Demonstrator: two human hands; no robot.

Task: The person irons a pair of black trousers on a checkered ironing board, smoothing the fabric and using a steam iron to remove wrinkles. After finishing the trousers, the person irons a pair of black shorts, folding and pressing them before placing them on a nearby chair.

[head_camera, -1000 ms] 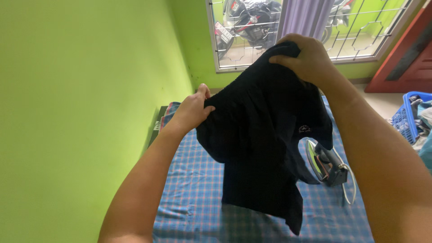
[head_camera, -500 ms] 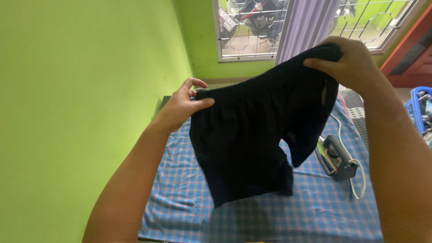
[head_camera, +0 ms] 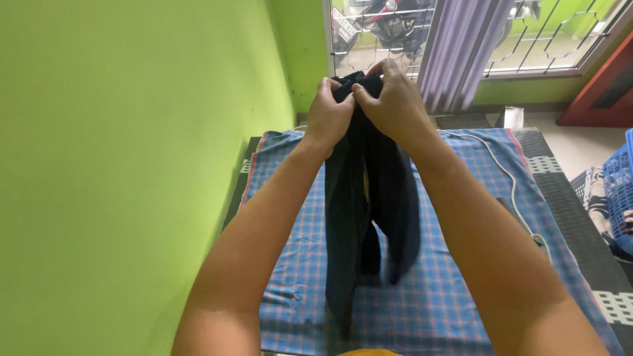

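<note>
A pair of dark navy shorts [head_camera: 369, 198] hangs folded in half above a blue checked cloth [head_camera: 461, 217] that covers the ironing surface. My left hand [head_camera: 328, 113] and my right hand [head_camera: 389, 102] are pressed together at the top, both pinching the waistband. The garment's lower end dangles close to the cloth. The iron is hidden behind my right forearm; only its white cord [head_camera: 501, 173] shows, running across the cloth.
A bright green wall [head_camera: 132, 165] runs along the left. A barred window [head_camera: 389, 29] with a lilac curtain [head_camera: 461, 53] lies ahead. A blue laundry basket [head_camera: 620, 198] with clothes stands at the right edge, on a dark mat [head_camera: 580, 224].
My hands, spread apart holding the shorts open, have come together, folding the shorts in half lengthwise. The view has tipped down and the iron has gone behind my right arm.
</note>
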